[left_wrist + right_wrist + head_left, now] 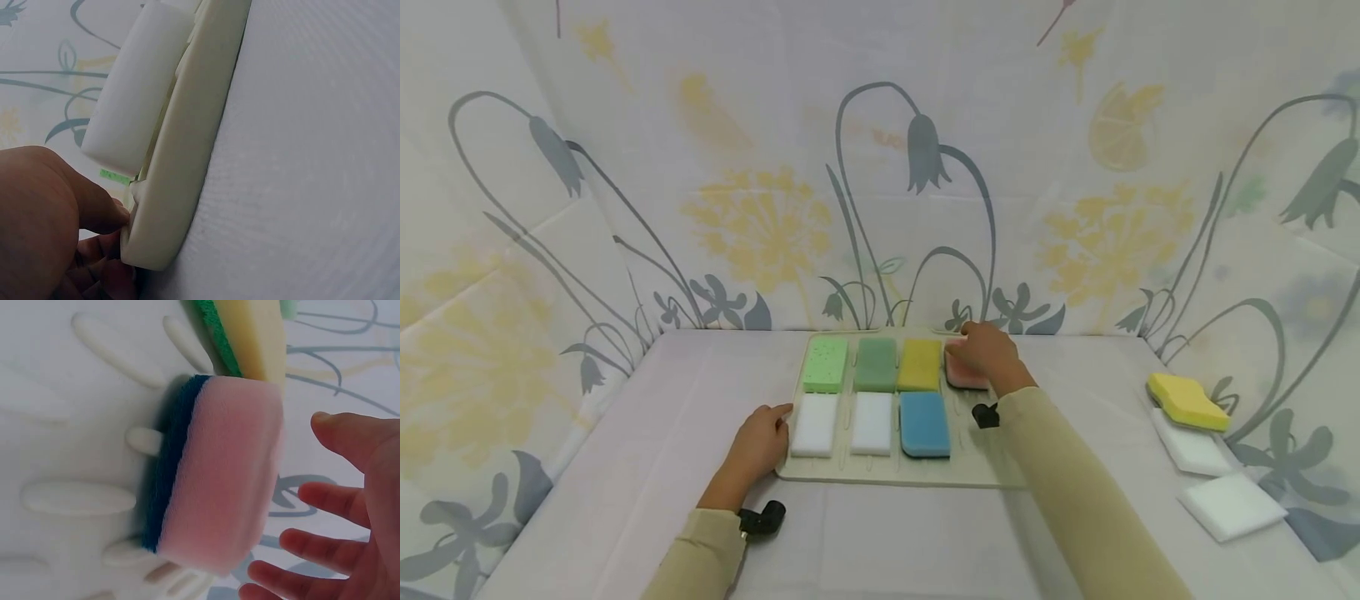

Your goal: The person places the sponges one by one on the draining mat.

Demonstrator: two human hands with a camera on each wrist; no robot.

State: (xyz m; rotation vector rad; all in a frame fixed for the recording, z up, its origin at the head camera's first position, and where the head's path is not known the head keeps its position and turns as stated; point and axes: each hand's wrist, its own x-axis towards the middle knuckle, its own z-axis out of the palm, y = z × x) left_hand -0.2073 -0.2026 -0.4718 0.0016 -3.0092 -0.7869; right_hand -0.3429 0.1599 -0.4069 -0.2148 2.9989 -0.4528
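Observation:
A cream ribbed tray [973,467] lies on the white-covered table, bearing sponges in two rows. My left hand [758,442] pinches the tray's left edge, thumb on the rim and fingers curled beside it, as the left wrist view shows. At the back right of the tray sits a pink sponge [219,475] with a dark blue scouring layer facing down. My right hand [369,512] is just off this sponge, fingers spread and apart from it. In the head view that hand partly covers the sponge. Left of it in the back row stands a yellow sponge [920,364].
Further back-row sponges are a muted green one [876,363] and a light green one [825,364]. The front row holds a blue sponge [925,423] and two white ones. At the table's right lie a yellow sponge [1187,402] and two white pads. A floral cloth [880,167] hangs behind.

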